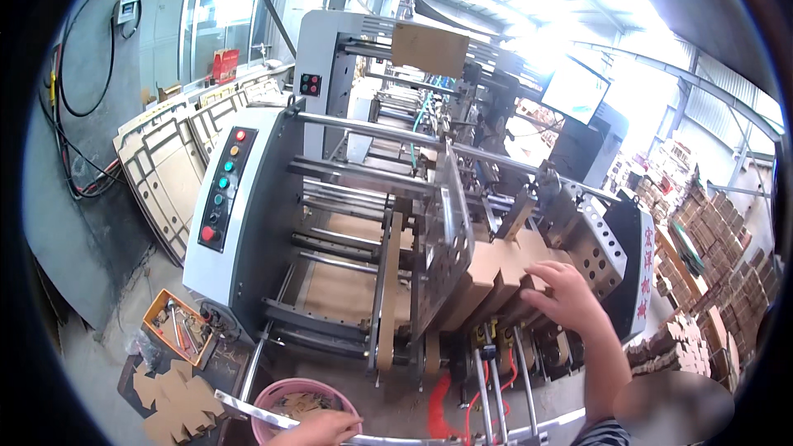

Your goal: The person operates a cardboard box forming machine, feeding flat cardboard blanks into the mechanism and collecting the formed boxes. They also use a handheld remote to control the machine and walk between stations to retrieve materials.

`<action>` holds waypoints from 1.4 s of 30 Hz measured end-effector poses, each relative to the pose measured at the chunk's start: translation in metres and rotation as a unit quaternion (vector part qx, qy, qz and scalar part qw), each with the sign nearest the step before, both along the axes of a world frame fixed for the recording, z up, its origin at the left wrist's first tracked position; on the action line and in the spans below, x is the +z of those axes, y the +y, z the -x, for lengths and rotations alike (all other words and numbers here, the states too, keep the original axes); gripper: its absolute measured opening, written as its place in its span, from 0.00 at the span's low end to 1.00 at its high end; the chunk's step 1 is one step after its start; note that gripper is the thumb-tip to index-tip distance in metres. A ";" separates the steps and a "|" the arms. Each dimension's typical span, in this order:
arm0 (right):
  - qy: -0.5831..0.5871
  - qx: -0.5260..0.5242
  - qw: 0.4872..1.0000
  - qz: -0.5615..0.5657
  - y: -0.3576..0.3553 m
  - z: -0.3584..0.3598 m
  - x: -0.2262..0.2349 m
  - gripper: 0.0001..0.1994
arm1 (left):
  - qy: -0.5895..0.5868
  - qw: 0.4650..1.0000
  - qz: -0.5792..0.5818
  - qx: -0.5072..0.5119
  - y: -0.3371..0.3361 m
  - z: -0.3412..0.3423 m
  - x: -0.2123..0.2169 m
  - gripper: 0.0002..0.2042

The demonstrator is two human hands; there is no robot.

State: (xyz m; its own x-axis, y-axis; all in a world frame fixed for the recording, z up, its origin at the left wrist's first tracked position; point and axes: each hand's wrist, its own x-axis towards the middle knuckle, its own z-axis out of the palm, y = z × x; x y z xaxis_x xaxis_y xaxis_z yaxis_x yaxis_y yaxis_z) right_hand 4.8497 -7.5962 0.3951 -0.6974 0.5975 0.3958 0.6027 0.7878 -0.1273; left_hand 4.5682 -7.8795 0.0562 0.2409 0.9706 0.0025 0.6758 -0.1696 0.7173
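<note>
A stack of brown die-cut cardboard blanks stands in the feeder of a large machine, between a perforated metal side plate and another perforated plate on the right. My right hand reaches over the stack's near right side. Its fingers are apart and slightly bent, touching the cardboard; the grip is not closed around it. Low in the view, my left hand is closed over a metal rail along the machine's front. Some of its fingertips are hidden.
A pink bucket with scraps sits beside my left hand. Farther left are loose cardboard blanks and an orange tool bin. A button panel faces me on the machine's left housing. Cardboard stacks line the right side.
</note>
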 end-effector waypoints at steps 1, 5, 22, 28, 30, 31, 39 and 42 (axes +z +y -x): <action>-0.015 0.027 1.000 -0.002 -0.030 0.002 0.006 0.21 | -0.006 0.999 -0.034 0.003 -0.002 0.003 -0.002 0.14; -0.080 0.062 0.994 0.042 -0.161 0.003 0.033 0.22 | -0.048 0.992 -0.101 -0.052 -0.010 0.015 0.029 0.13; 0.283 -0.440 0.825 0.216 -0.549 -0.012 -0.087 0.19 | -0.288 0.847 -0.120 -0.430 -0.050 -0.086 0.085 0.12; 0.135 -0.447 0.882 0.060 -0.671 -0.015 -0.044 0.22 | -0.270 0.791 -0.073 -0.543 -0.092 -0.184 0.147 0.11; 0.061 -0.423 0.904 -0.013 -0.697 -0.030 -0.034 0.18 | -0.244 0.814 -0.080 -0.520 -0.107 -0.207 0.164 0.12; 0.058 -0.440 0.896 -0.024 -0.716 -0.034 -0.030 0.17 | -0.258 0.813 -0.056 -0.519 -0.117 -0.228 0.173 0.12; 0.267 -0.782 0.471 -0.310 -0.957 -0.020 -0.017 0.14 | -0.351 0.742 0.231 -0.522 -0.259 -0.377 0.175 0.20; 0.274 -0.850 0.337 -0.297 -1.037 -0.113 -0.039 0.18 | -0.356 0.749 0.221 -0.514 -0.274 -0.431 0.177 0.26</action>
